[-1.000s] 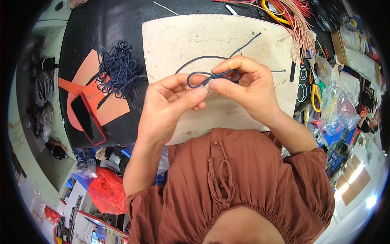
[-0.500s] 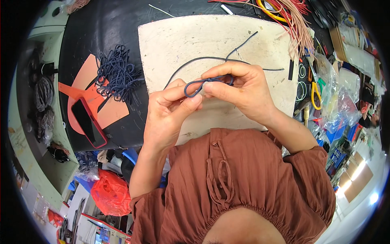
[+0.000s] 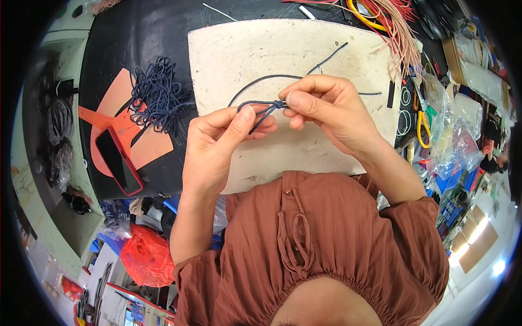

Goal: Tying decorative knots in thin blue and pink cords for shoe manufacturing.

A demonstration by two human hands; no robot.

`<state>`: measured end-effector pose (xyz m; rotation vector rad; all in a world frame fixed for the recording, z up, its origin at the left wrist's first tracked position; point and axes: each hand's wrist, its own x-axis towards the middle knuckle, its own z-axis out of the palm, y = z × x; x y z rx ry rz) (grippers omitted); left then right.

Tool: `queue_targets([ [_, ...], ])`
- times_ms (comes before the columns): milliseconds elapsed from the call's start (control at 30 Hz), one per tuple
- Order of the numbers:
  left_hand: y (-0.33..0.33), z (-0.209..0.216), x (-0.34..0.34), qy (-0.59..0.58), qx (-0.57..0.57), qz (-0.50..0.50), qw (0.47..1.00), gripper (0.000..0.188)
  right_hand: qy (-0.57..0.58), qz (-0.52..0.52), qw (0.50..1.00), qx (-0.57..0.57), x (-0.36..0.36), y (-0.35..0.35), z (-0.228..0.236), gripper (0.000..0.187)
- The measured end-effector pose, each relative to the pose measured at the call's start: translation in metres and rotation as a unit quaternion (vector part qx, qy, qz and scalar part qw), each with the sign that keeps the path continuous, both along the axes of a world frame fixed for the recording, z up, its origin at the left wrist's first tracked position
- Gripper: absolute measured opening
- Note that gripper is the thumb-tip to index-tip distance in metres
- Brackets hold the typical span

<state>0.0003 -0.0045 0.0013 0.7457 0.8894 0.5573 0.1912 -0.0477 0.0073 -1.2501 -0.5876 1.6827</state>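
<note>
A dark blue cord [image 3: 262,78] arcs over the pale board beyond my fingers. Between my hands its near part forms a small loop and a knot [image 3: 279,104]. My left hand [image 3: 225,130] pinches the loop between thumb and fingers. Just right of the knot, the thumb and forefinger of my right hand [image 3: 321,106] close on the cord. One thin cord end [image 3: 331,54] points away to the upper right, and another end lies flat near the board's right side. What sits inside the right fingertips is partly hidden.
Under my hands lies the cream board [image 3: 261,43] on a black table. A heap of blue cord [image 3: 157,95], orange pieces [image 3: 155,149] and a phone [image 3: 118,162] are at left. Pink and red cords [image 3: 399,38] and yellow-handled scissors [image 3: 423,130] lie at right.
My hands have moved apart, the left one leftward and the right one slightly right. The loop is drawn out, and the knot now shows between them.
</note>
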Motion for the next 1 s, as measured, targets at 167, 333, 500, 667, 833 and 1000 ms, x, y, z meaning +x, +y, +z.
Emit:
queue_targets([
  [167,0.002,-0.001,-0.004,-0.01,-0.02,0.026,0.999,0.025,-0.02,0.013,1.0,-0.021,0.001,-0.002,0.0,0.017],
  [333,0.0,0.001,0.003,0.046,0.058,0.035,0.997,0.022,-0.042,0.026,0.999,-0.012,0.002,-0.002,-0.003,0.017],
  [500,0.0,-0.002,0.0,0.059,0.082,0.016,0.995,0.023,-0.022,0.037,0.998,-0.053,0.0,0.0,0.001,0.019],
  [667,0.007,0.003,-0.002,0.047,0.007,-0.012,0.999,0.022,-0.063,0.026,0.998,0.001,0.004,-0.001,-0.004,0.022],
  [833,0.013,-0.001,-0.001,0.022,0.018,-0.102,0.994,0.019,-0.037,0.055,0.997,-0.036,0.005,0.0,-0.001,0.023],
  [1000,0.014,0.001,0.002,0.035,0.008,-0.105,0.994,0.019,-0.075,0.05,0.996,-0.014,0.003,-0.001,-0.004,0.019],
])
